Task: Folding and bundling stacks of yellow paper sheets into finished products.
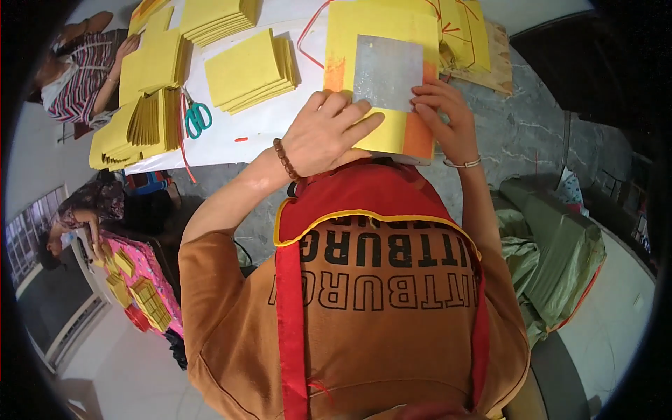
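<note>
A yellow paper sheet (383, 21) with orange bands and a silver-grey square (389, 70) lies in front of me at the table's near edge. My left hand (334, 131) rests on its lower left part, fingers stretched out and apart, a bead bracelet at the wrist. At the sheet's right side, my right hand (448, 117) touches the border of the grey square with its fingertips, fingers spread. What lies beneath the sheet cannot be made out.
Folded yellow paper stacks (245, 70) cover the white table's (234, 129) left side, near green-handled scissors (197, 117). Red cord (308, 35) lies beside the sheet. Tied yellow bundles (465, 35) sit at the far right. Two other people work at the left, one by a pink table (150, 255).
</note>
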`<state>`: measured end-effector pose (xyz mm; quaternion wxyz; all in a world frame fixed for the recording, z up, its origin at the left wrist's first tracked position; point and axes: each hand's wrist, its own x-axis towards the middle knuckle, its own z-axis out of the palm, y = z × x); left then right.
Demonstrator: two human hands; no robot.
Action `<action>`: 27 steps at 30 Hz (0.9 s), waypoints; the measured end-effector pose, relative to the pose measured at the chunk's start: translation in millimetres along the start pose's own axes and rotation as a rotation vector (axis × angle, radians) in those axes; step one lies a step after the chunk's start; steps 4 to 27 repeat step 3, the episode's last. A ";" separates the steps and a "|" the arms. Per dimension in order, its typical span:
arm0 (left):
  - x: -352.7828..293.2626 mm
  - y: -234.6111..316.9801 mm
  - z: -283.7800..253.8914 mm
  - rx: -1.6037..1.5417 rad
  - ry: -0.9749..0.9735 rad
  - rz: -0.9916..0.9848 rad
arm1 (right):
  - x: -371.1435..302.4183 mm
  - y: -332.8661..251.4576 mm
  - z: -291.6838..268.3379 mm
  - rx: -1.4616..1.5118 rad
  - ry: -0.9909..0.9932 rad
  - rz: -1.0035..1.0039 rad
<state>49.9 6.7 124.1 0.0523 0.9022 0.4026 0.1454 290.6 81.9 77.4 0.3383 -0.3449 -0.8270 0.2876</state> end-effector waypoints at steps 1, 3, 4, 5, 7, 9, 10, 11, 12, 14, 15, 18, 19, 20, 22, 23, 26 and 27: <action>1.7 0.0 0.1 -0.004 -0.005 0.013 | -1.9 4.1 0.3 0.167 0.010 0.088; -1.1 -2.8 -2.2 -0.117 -0.064 -0.014 | -8.6 8.4 0.1 0.335 0.031 0.180; -1.1 -2.8 -2.2 -0.117 -0.064 -0.014 | -8.6 8.4 0.1 0.335 0.031 0.180; -1.1 -2.8 -2.2 -0.117 -0.064 -0.014 | -8.6 8.4 0.1 0.335 0.031 0.180; -1.1 -2.8 -2.2 -0.117 -0.064 -0.014 | -8.6 8.4 0.1 0.335 0.031 0.180; -1.1 -2.8 -2.2 -0.117 -0.064 -0.014 | -8.6 8.4 0.1 0.335 0.031 0.180; -1.1 -2.8 -2.2 -0.117 -0.064 -0.014 | -8.6 8.4 0.1 0.335 0.031 0.180; -1.1 -2.8 -2.2 -0.117 -0.064 -0.014 | -8.6 8.4 0.1 0.335 0.031 0.180; -1.1 -2.8 -2.2 -0.117 -0.064 -0.014 | -8.6 8.4 0.1 0.335 0.031 0.180; -1.1 -2.8 -2.2 -0.117 -0.064 -0.014 | -8.6 8.4 0.1 0.335 0.031 0.180; -1.1 -2.8 -2.2 -0.117 -0.064 -0.014 | -8.6 8.4 0.1 0.335 0.031 0.180; -1.1 -2.8 -2.2 -0.117 -0.064 -0.014 | -8.6 8.4 0.1 0.335 0.031 0.180; -1.1 -2.8 -2.2 -0.117 -0.064 -0.014 | -8.6 8.4 0.1 0.335 0.031 0.180; -1.1 -2.8 -2.2 -0.117 -0.064 -0.014 | -8.6 8.4 0.1 0.335 0.031 0.180; -1.1 -2.8 -2.2 -0.117 -0.064 -0.014 | -8.6 8.4 0.1 0.335 0.031 0.180; -1.1 -2.8 -2.2 -0.117 -0.064 -0.014 | -8.6 8.4 0.1 0.335 0.031 0.180; -1.1 -2.8 -2.2 -0.117 -0.064 -0.014 | -8.6 8.4 0.1 0.335 0.031 0.180; -1.1 -2.8 -2.2 -0.117 -0.064 -0.014 | -8.6 8.4 0.1 0.335 0.031 0.180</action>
